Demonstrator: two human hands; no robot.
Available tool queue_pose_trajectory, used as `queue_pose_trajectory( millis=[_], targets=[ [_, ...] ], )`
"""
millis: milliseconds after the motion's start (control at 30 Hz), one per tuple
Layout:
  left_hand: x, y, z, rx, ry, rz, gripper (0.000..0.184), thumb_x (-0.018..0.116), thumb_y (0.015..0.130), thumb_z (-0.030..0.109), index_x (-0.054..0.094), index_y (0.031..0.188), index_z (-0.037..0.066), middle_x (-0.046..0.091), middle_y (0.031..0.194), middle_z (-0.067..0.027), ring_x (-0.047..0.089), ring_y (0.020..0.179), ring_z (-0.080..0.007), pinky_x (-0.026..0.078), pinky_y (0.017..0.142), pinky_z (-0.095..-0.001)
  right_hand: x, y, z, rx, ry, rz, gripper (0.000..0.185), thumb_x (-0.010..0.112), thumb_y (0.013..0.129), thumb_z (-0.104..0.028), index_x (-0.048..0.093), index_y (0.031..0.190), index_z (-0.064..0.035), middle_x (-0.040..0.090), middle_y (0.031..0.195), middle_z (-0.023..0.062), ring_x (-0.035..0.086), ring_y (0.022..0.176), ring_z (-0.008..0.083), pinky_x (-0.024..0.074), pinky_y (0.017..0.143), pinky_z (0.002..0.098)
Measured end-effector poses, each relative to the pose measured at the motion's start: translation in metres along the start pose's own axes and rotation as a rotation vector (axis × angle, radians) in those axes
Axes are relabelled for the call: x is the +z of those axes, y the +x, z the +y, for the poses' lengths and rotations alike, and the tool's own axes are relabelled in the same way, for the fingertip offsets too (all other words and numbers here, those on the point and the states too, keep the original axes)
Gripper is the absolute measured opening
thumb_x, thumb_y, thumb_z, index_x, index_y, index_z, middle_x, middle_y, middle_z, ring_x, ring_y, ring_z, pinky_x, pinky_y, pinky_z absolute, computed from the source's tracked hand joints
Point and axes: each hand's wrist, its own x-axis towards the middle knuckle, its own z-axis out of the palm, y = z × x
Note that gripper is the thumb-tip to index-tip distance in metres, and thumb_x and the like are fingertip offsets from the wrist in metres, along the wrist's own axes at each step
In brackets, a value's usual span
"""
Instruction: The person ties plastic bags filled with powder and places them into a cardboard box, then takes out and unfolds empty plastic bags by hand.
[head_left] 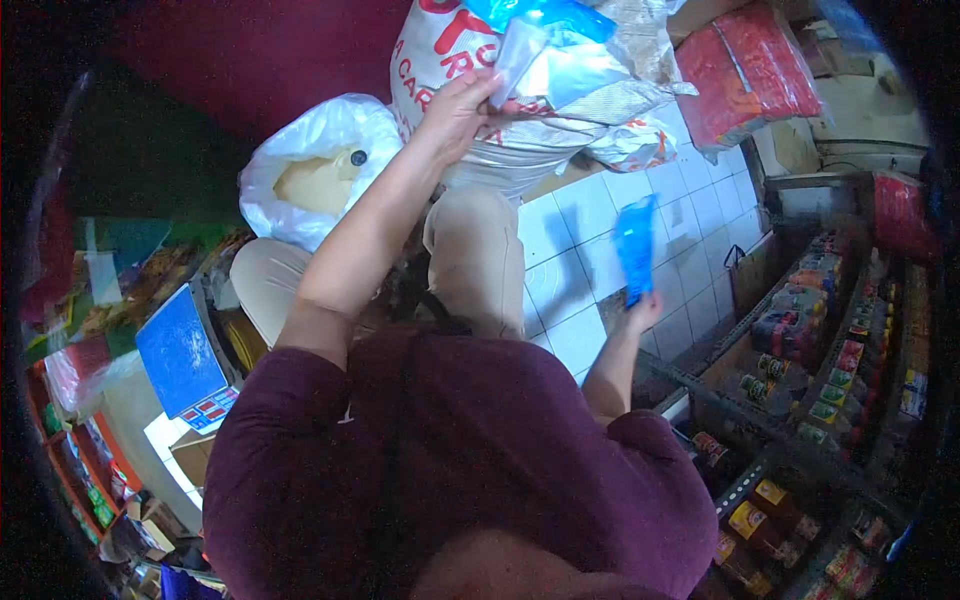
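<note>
My left hand [462, 112] is closed on a small clear plastic bag [520, 62], held up in front of a large white sack [440, 50] with red lettering. Lower and to the right, my right hand [645, 312] pinches a thin blue plastic bag [636, 240], which looks slightly blurred above the tiles. A blue plastic bundle [550, 15] and a pale blue-white sheet [580, 75] lie on top of the sack. Beside my left forearm stands an open white plastic sack [265, 175] of pale loose contents [310, 187], with a dark round object [358, 158] at its inner edge.
White floor tiles [570, 270] lie to the right of my knees. Crates of bottles [770, 370] line the right side. Red wrapped packs [750, 80] sit at the upper right. A blue box [185, 350] and shelves of packets [90, 470] are on the left.
</note>
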Motion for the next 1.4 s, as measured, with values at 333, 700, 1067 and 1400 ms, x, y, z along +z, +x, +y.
queue_pose_trajectory(
  millis=[333,700,1067,1400],
  targets=[
    [0.073,0.115,0.016,0.465,1.389,-0.046,0.023,0.058,0.077,0.029,0.065,0.087,0.009,0.064,0.079,-0.0072,0.061,0.073,-0.02,0.047,0.064,-0.0351,-0.003,-0.041,0.086,0.068,-0.248,-0.244,0.026,0.053,0.078,0.004,0.053,0.103,0.0005,0.054,0.089,0.0067,0.051,0.076,0.0141,0.0445,0.067,0.0268],
    [0.037,0.059,0.024,1.068,1.556,0.056,0.045,0.064,0.073,0.033,0.057,0.111,0.011,0.055,0.113,-0.0124,0.051,0.105,-0.0304,0.041,0.089,-0.0434,0.085,-0.076,-0.093,-0.356,-0.14,-0.719,0.043,0.06,0.079,-0.003,0.048,0.12,-0.0034,0.054,0.093,0.0051,0.05,0.081,0.0128,0.0434,0.073,0.0253],
    [-0.121,-0.304,0.04,0.177,2.167,0.501,0.047,0.061,0.075,0.035,0.052,0.12,0.024,0.031,0.14,-0.0095,0.026,0.129,-0.0332,0.024,0.094,-0.0626,0.188,-0.26,-0.197,-0.543,0.098,-1.494,0.028,0.063,0.08,-0.004,0.055,0.106,0.001,0.058,0.091,0.006,0.054,0.08,0.0111,0.0448,0.075,0.0239],
    [-0.053,-0.633,0.031,-0.422,1.494,1.18,0.041,0.06,0.079,0.02,0.054,0.118,0.012,0.059,0.111,-0.0125,0.062,0.087,-0.0213,0.05,0.077,-0.0348,0.265,-0.415,-0.227,-0.633,0.392,-1.863,0.018,0.059,0.083,-0.001,0.058,0.1,0.0029,0.06,0.096,0.0115,0.057,0.08,0.0134,0.0469,0.072,0.0234]
  ],
)
